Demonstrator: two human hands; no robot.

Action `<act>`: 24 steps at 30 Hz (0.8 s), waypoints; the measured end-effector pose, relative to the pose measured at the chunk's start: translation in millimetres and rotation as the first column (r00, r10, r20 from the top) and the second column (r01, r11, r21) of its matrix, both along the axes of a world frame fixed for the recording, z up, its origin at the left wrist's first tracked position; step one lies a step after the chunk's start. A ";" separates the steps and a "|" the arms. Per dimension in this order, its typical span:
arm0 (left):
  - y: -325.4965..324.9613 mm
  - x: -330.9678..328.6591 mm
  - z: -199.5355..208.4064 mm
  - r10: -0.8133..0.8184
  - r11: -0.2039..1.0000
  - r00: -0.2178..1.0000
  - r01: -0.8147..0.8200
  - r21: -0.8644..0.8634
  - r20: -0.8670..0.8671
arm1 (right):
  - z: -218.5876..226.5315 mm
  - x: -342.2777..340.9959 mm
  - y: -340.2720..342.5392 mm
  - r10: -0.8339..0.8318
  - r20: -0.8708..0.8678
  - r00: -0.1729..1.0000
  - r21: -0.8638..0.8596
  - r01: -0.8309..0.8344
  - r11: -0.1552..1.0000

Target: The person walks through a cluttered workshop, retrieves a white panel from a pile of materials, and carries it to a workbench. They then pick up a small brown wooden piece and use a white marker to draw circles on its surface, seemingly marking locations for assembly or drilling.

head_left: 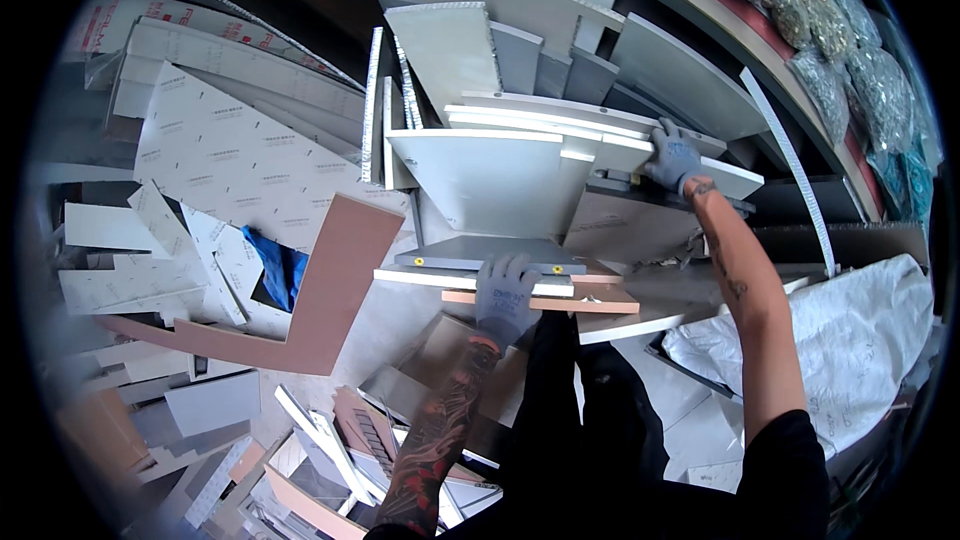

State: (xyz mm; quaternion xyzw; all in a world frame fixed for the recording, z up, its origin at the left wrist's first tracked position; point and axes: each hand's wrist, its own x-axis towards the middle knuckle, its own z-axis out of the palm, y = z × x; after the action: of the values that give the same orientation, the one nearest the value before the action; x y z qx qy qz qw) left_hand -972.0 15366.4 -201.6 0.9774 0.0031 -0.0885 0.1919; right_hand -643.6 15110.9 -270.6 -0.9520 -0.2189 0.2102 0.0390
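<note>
My left hand (505,295), in a grey work glove, is closed around the near edges of a small pile of boards. In that pile a grey panel (470,250) with yellow marks on its edge lies over a white panel (420,279); a tan board (600,300) is underneath. Farther off and to the right, my gloved right hand (674,158) has its fingers hooked over the top edge of a white panel (715,176) in a leaning row. Between the hands a wide white panel (490,180) leans back; the right thumb is hidden.
More offcuts (450,50) lean at the back. An L-shaped brown board (335,285), a large printed sheet (230,145) and scattered scraps lie to the left. On the right are a white sack (850,350), an upright white strip (790,160) and clear bags (830,30).
</note>
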 end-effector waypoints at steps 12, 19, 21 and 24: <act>2.4 -0.8 0.1 0.001 1.000 1.000 0.000 0.026 -0.014 | 5.5 51.3 26.1 0.047 -0.249 0.967 0.016 -0.044 0.999; 4.3 5.2 -3.4 0.011 1.000 1.000 -0.011 -0.003 0.009 | 14.9 50.4 22.5 0.141 -0.270 0.953 -0.001 -0.146 0.989; 4.9 9.5 0.0 0.007 1.000 1.000 -0.007 -0.008 -0.014 | 12.4 45.5 18.4 0.179 -0.278 0.944 0.010 -0.183 0.983; 5.8 13.9 2.9 0.002 1.000 1.000 -0.003 -0.011 -0.028 | 16.9 32.9 13.6 0.258 -0.302 0.917 0.003 -0.270 0.963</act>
State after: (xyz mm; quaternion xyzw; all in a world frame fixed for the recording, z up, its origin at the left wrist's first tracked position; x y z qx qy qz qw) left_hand -958.2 15372.2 -198.7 0.9750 0.0065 -0.1020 0.1974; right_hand -610.7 15124.6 -253.6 -0.8713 -0.3328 0.3598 0.0247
